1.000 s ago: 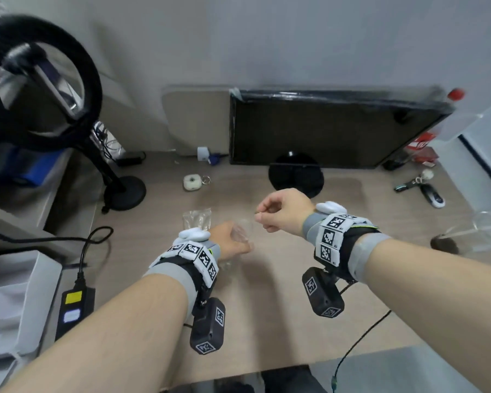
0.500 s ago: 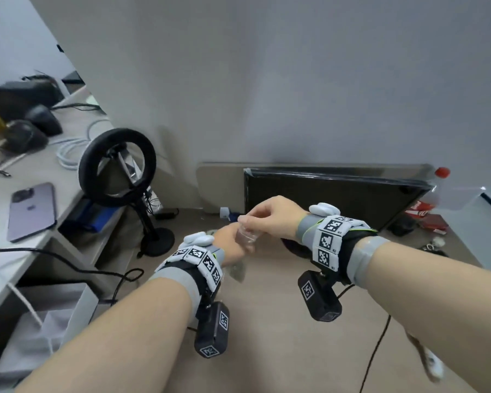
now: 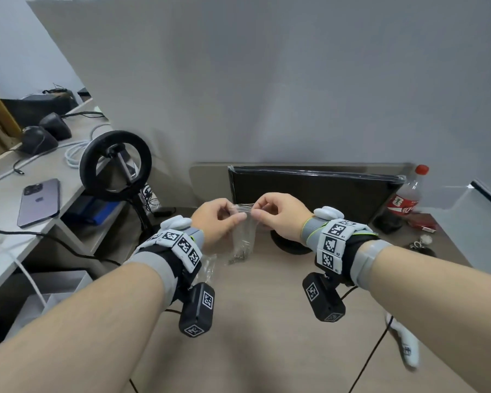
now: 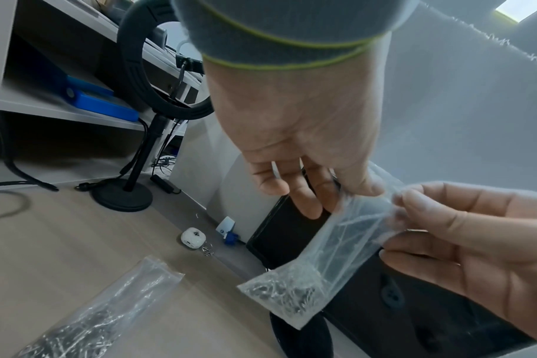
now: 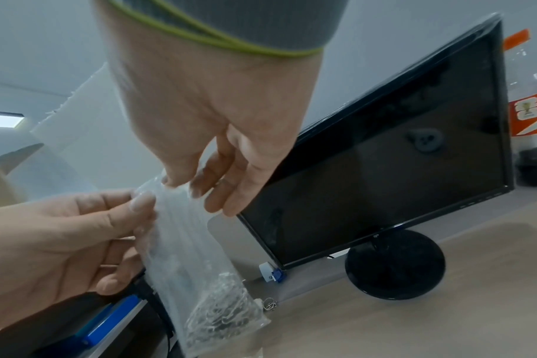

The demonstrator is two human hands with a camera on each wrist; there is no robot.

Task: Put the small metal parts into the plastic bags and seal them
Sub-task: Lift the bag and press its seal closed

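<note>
A small clear plastic bag (image 3: 243, 236) hangs in the air in front of the monitor, with several small metal parts (image 4: 287, 291) gathered in its bottom corner. My left hand (image 3: 220, 219) pinches the left end of the bag's top edge between thumb and forefinger. My right hand (image 3: 275, 215) pinches the right end of the same edge. The bag (image 5: 196, 266) hangs down between the two hands. A second clear bag (image 4: 101, 312) holding metal parts lies flat on the desk under my left wrist.
A black monitor (image 3: 312, 194) stands at the back of the wooden desk (image 3: 267, 321). A ring light (image 3: 115, 163) stands on the left, a cola bottle (image 3: 406, 199) on the right. A phone (image 3: 39, 202) lies on the side shelf. A white earbud case (image 4: 192, 238) sits near the monitor.
Both hands have risen with the bag and now pinch its top edge at both ends. The head view has tilted upward, showing more wall.
</note>
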